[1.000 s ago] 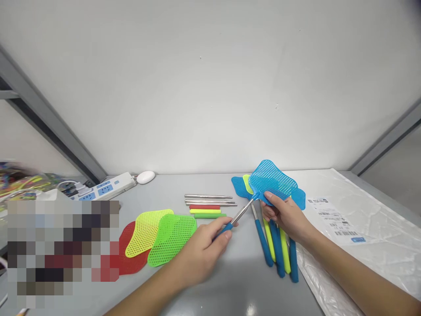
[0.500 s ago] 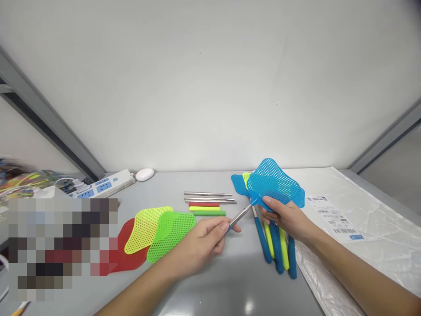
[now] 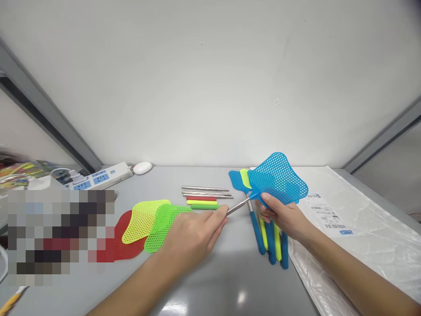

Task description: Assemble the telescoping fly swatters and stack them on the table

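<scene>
**A blue swatter in two hands, more parts lying loose**

Nearest, the left hand [image 3: 195, 232] has its grip curled round a silver rod [image 3: 238, 206]. The right hand [image 3: 284, 215] has its grip pinching the low edge of a blue head [image 3: 279, 175], thumb on top. The rod runs into the blue head's neck, a bit right of the middle, above the table [image 3: 223, 276]. They look joined, but I cannot tell how tightly.

Under the right hand lies a bunch of swatters [image 3: 257, 232] with three blue handles and two yellow ones. They look done, though some heads are hidden. Farther right, a white plastic bag [image 3: 362, 254] lies flat.

On the left lie a red head [image 3: 131, 252], a yellow head [image 3: 143, 219] and a green head [image 3: 162, 228], partly overlapping. Farther back, in the middle, are a red tube [image 3: 201, 198], a yellow tube [image 3: 201, 202] and a green tube [image 3: 204, 207], with thin rods [image 3: 205, 188] just behind. I think these loose parts are the work left, and the blue swatter is almost done.

Far left is a power strip [image 3: 120, 174].
</scene>
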`<state>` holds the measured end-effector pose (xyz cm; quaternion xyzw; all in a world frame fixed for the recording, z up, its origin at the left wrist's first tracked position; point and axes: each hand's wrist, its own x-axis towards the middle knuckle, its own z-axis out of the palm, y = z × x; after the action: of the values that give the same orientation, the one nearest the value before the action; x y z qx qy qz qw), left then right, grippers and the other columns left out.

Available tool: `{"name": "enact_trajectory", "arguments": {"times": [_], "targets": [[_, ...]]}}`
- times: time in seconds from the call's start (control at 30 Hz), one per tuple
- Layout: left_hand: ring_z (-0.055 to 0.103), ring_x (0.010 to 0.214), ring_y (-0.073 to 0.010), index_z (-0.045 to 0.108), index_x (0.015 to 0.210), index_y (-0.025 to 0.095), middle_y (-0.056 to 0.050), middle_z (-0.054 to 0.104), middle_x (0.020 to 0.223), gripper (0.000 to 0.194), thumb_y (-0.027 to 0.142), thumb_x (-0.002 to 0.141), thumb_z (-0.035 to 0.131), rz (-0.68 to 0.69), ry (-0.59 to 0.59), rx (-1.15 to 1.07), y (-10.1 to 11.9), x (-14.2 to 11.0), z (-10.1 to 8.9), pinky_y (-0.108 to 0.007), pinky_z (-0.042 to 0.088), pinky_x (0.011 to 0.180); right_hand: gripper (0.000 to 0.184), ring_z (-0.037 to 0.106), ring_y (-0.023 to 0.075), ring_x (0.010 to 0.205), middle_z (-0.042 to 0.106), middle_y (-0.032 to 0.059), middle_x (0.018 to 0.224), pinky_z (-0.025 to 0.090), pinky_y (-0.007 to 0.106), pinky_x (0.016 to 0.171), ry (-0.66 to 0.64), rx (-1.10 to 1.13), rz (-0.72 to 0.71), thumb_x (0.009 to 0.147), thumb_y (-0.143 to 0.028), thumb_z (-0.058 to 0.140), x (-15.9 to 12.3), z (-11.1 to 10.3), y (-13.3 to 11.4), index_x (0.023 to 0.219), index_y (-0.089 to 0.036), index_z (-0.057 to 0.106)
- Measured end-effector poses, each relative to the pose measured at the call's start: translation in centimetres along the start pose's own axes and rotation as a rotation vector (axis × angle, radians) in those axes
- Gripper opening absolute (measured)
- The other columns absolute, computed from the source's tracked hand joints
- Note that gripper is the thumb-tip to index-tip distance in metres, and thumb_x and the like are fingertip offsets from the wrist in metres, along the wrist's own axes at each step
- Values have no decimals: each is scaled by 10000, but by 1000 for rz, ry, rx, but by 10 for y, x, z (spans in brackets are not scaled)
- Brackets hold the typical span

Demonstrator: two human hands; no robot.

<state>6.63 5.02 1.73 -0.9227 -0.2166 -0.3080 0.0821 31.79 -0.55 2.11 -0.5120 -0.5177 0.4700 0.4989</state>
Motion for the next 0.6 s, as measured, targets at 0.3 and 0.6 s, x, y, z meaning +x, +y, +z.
{"name": "enact_trajectory", "arguments": {"times": [0.3, 0.6], "targets": [[466, 448, -130, 586, 1140, 168, 40, 539, 574, 215, 220, 974, 460, 59, 29, 261, -2, 1, -1, -273, 256, 463, 469, 307, 120, 498, 328, -52, 588, 352, 294, 505, 36, 72, 51, 843, -635, 548, 2, 12, -4, 626, -228, 467], [483, 505, -153, 593, 898, 210, -23, 607, 672, 328, 386, 990, 333, -330, -534, -261, 0, 33, -31, -249, 235, 479, 482, 318, 133, 501, 286, -55, 531, 346, 294, 520, 42, 54, 86, 868, -609, 530, 3, 27, -3, 578, -234, 441]]}}
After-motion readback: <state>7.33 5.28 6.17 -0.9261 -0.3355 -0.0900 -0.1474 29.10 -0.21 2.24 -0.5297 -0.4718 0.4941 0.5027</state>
